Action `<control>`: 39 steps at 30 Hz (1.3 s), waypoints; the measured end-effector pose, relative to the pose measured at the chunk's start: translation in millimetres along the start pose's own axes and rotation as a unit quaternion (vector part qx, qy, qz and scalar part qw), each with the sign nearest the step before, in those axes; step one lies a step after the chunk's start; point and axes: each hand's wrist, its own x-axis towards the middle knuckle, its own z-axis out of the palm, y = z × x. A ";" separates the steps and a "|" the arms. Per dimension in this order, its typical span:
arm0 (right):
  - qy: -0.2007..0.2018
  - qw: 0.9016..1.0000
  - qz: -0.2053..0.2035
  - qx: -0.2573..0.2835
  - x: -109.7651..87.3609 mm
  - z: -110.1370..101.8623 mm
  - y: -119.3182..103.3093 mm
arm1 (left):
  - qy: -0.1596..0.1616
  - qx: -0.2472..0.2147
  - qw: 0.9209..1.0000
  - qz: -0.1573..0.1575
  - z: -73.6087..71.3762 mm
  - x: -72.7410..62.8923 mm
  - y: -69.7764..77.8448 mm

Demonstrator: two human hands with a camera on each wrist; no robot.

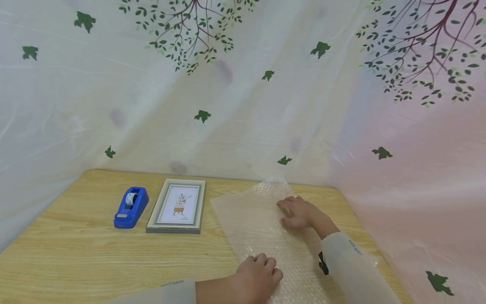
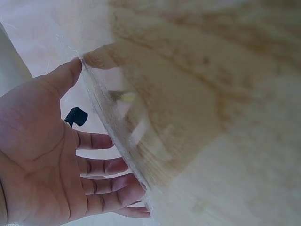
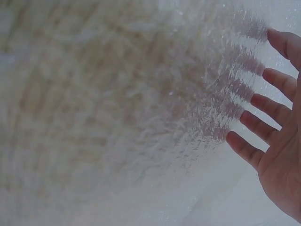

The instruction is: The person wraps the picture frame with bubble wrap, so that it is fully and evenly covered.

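Observation:
A sheet of clear bubble wrap lies over the right part of the wooden table, its far end lifted in a small crumple. Toward the sheet's near left side, my left hand rests with its fingertips down. Seen in the left wrist view, the thumb and fingers of the left hand reach out to the surface, spread apart. Farther up the sheet, my right hand touches the wrap. In the right wrist view, the extended fingers of the right hand press their tips against the bubbled plastic.
Left of the wrap, a picture frame with a plant drawing lies face up. Beside it stands a blue tape dispenser with a roll in it. A hanging sheet printed with leaves and branches rises behind the wooden table.

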 end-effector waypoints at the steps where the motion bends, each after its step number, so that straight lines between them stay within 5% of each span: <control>1: 0.000 1.000 -0.001 0.001 0.0 0.2 0.0 | 0.002 0.001 1.000 -0.002 0.6 -0.1 0.2; 21: 0.008 1.000 -0.020 -0.017 10.3 9.4 -1.1 | -0.009 -0.018 1.000 -0.012 4.9 -11.4 -7.0; 39: 0.010 1.000 -0.021 -0.007 13.3 7.5 -13.0 | 0.024 -0.004 0.999 -0.047 8.9 -21.5 -8.2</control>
